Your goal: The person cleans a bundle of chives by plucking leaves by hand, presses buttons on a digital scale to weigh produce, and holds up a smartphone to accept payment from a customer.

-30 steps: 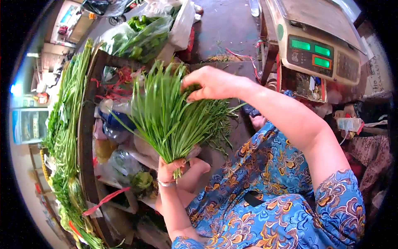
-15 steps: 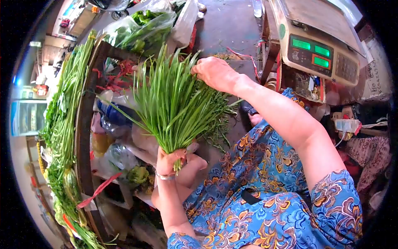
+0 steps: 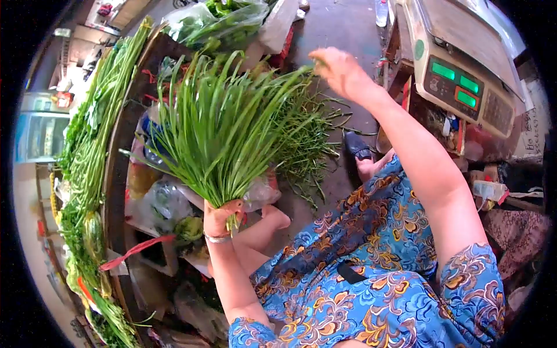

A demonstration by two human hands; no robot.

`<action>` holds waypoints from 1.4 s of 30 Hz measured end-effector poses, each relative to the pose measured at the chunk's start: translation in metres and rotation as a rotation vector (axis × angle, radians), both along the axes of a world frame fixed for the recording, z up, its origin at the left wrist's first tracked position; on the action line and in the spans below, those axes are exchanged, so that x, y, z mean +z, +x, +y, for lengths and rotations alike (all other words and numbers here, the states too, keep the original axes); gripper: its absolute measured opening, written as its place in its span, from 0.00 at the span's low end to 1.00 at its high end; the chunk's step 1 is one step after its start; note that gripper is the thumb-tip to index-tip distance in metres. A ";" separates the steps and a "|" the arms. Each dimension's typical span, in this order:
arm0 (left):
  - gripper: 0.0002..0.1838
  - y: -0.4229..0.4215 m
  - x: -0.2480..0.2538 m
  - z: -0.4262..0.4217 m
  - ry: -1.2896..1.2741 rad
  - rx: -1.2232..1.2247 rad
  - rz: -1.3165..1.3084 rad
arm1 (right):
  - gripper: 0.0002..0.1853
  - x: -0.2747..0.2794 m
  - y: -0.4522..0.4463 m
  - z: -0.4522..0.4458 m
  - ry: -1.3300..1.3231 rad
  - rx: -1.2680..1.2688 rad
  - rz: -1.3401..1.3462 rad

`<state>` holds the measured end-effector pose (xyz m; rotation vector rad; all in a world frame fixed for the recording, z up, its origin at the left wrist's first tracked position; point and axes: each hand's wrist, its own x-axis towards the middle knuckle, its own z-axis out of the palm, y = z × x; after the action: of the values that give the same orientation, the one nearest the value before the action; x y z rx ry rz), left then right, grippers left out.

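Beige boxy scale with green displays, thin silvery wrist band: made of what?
Scale body: looks like smooth matte plastic, going by rounded, molded-looking edges. Its broad, flat, greyish weighing plate: probably metal, from the dull sheen; maybe coated. Wrist band: likely polished metal, from its bright glint.

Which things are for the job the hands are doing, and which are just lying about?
In the job:
- bunch of long green leaves, stems in the left hand
- right hand, near the leaf tips
- maybe the loose green pile beyond

Lying about:
- digital scale
- red strip
- bagged green vegetables
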<state>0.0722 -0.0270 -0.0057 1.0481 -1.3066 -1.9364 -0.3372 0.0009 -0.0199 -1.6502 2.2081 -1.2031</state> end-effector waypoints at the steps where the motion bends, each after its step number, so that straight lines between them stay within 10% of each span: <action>1: 0.25 0.001 0.000 -0.002 -0.006 0.003 -0.001 | 0.21 0.003 0.012 0.005 0.209 0.061 0.069; 4: 0.25 0.004 -0.006 -0.003 -0.002 -0.011 0.035 | 0.33 0.019 0.030 0.014 0.653 0.192 0.219; 11: 0.24 0.005 -0.010 -0.006 0.043 -0.034 0.095 | 0.12 0.013 0.019 0.005 0.515 0.212 -0.073; 18: 0.21 0.002 -0.009 -0.005 0.055 -0.044 0.108 | 0.25 0.002 0.025 0.011 0.288 0.264 0.225; 28: 0.23 0.000 -0.005 -0.003 0.060 -0.033 0.122 | 0.16 0.028 0.023 0.009 0.258 0.124 -0.074; 30: 0.24 0.002 -0.006 -0.004 0.029 -0.013 -0.006 | 0.19 0.024 0.025 0.006 -0.134 0.238 -0.128; 35: 0.24 -0.004 -0.004 -0.002 0.016 -0.032 -0.025 | 0.36 0.016 0.033 0.001 -0.141 0.314 -0.195; 38: 0.19 -0.011 0.001 0.003 0.053 0.003 -0.092 | 0.28 0.012 0.038 -0.004 0.001 0.418 -0.201; 42: 0.19 -0.020 0.006 0.008 0.028 -0.011 -0.080 | 0.15 -0.013 0.044 -0.010 0.033 0.507 0.483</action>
<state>0.0523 -0.0186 0.0007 1.1450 -1.3349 -1.9439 -0.2935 -0.0095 -0.0326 -2.4835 1.8065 -0.6820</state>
